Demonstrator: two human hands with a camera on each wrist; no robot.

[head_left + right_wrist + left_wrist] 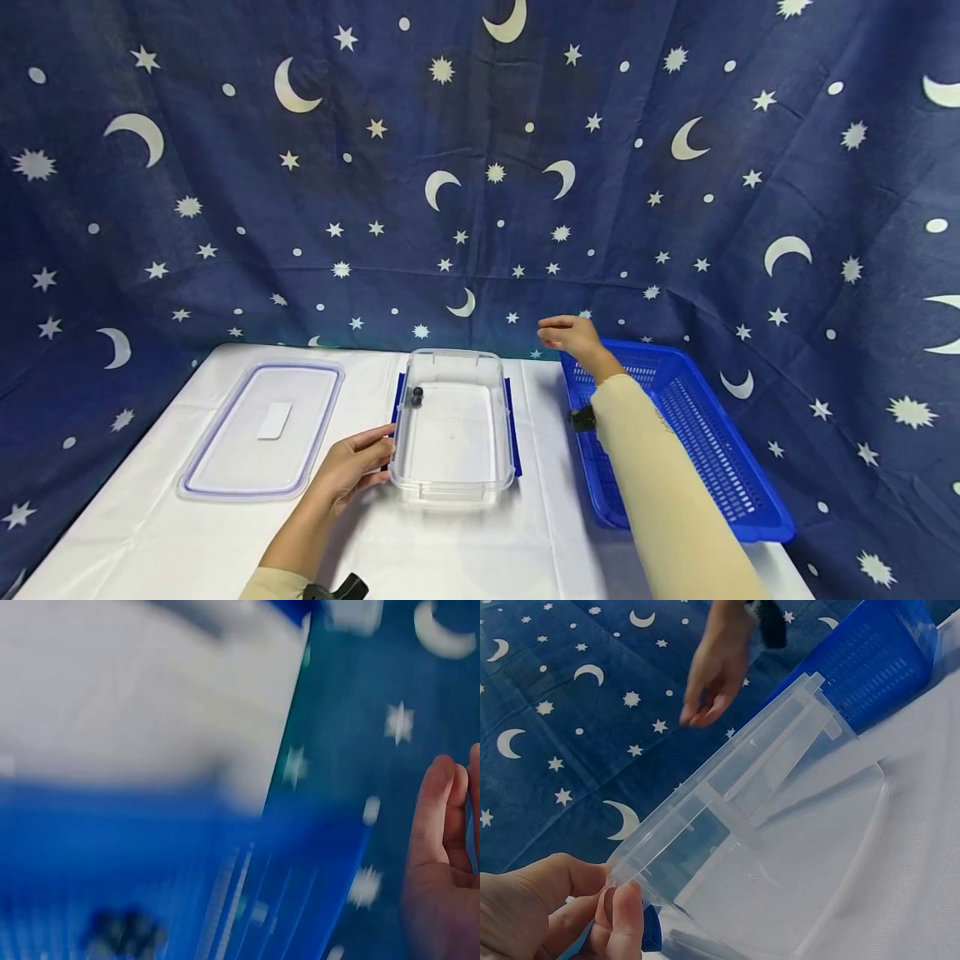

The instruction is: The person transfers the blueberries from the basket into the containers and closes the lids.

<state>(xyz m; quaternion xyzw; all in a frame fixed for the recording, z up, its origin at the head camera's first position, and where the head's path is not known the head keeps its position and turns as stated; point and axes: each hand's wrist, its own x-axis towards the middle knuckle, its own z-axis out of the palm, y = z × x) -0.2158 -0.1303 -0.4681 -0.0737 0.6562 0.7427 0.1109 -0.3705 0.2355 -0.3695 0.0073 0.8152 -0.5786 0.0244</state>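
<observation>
A clear plastic food container (pixel 452 483) with blue side clips stands in the middle of the white table. Two small dark round pieces (pixel 417 396) lie at its back left. My left hand (pixel 351 467) pinches the container's left rim; thumb and fingers (pixel 619 919) close on that edge in the left wrist view. The right hand (pixel 573 337) is raised over the far left corner of the blue basket (pixel 720 442), its fingers (pixel 431 814) loosely bent and nothing visible between them. Blurred dark pieces (pixel 124 934) show inside the basket in the right wrist view.
A clear lid (pixel 258 467) with a purple-blue seal and a white label (pixel 274 421) lies flat on the table (pixel 112 550) to the left. Dark blue cloth (pixel 480 125) with moons and stars hangs behind. My right forearm crosses over the basket.
</observation>
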